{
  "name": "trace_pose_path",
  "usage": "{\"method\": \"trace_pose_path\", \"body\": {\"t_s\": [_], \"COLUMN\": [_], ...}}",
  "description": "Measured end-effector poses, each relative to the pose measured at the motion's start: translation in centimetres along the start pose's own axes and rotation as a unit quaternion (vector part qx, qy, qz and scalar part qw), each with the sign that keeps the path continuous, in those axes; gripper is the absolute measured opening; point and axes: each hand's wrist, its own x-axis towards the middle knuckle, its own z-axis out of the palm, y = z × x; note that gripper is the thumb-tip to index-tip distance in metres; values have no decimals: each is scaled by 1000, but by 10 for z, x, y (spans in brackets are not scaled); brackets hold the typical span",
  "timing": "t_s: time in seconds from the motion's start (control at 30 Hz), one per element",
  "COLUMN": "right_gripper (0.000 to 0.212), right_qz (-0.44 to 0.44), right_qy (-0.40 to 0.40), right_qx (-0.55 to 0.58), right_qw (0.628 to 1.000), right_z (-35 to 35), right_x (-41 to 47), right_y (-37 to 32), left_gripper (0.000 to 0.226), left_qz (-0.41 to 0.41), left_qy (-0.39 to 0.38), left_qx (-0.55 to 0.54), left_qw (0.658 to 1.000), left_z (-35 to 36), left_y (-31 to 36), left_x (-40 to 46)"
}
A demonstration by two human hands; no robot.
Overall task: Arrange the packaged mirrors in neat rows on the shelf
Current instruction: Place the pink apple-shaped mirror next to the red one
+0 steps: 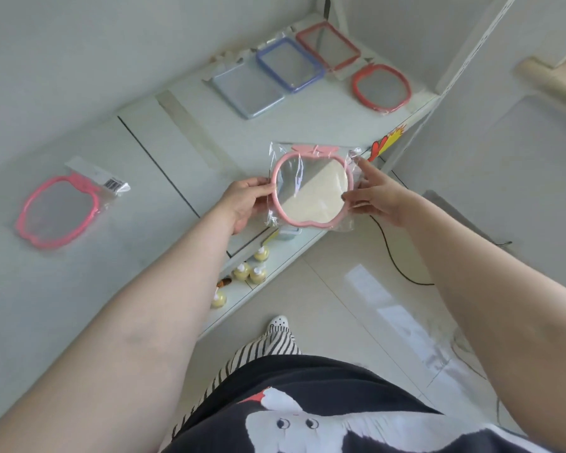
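Note:
A pale pink apple-shaped mirror (pixel 311 188) in a clear plastic bag is held over the front edge of the white shelf (pixel 164 223). My left hand (pixel 245 201) grips its left rim. My right hand (pixel 373 194) pinches its right rim, index finger stretched up along the bag. At the shelf's far right lie a light blue rectangular mirror (pixel 247 89), a darker blue one (pixel 290 65), a red rectangular one (pixel 327 44) and a red apple-shaped one (pixel 381 86). A bright pink apple-shaped mirror (pixel 59 212) lies bagged at the left.
Several small yellow bottles (pixel 249 273) stand on a lower shelf below the held mirror. A black cable (pixel 396 256) runs across the tiled floor. A white upright post (pixel 471 50) bounds the shelf's right end. My foot (pixel 280 325) is near the shelf base.

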Motion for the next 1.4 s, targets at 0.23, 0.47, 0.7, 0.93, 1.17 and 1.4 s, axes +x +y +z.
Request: {"method": "trace_pose_path", "body": {"t_s": [0.23, 0.47, 0.7, 0.93, 1.17, 1.4], "right_gripper": [102, 100, 102, 103, 99, 98], "right_qz": [5, 10, -14, -54, -96, -138], "right_qy": [-55, -101, -141, -196, -208, -138], "right_qx": [-56, -127, -224, -316, -368, -388], "right_qw": [997, 987, 964, 927, 901, 901], "right_z": [-38, -83, -131, -164, -170, -173], "right_x": [50, 113, 179, 232, 265, 279], "right_y": [-36, -76, -108, -138, -141, -129], "left_gripper": [60, 84, 90, 92, 93, 95], "left_qz": [-5, -6, 10, 25, 24, 11], "left_qy": [-91, -99, -20, 107, 177, 203], "left_qx": [69, 89, 69, 33, 31, 60], "left_qw": [993, 991, 997, 993, 983, 977], "left_z": [9, 30, 76, 123, 144, 150], "left_y": [45, 65, 74, 68, 68, 74], "left_x": [53, 105, 144, 173, 189, 200]}}
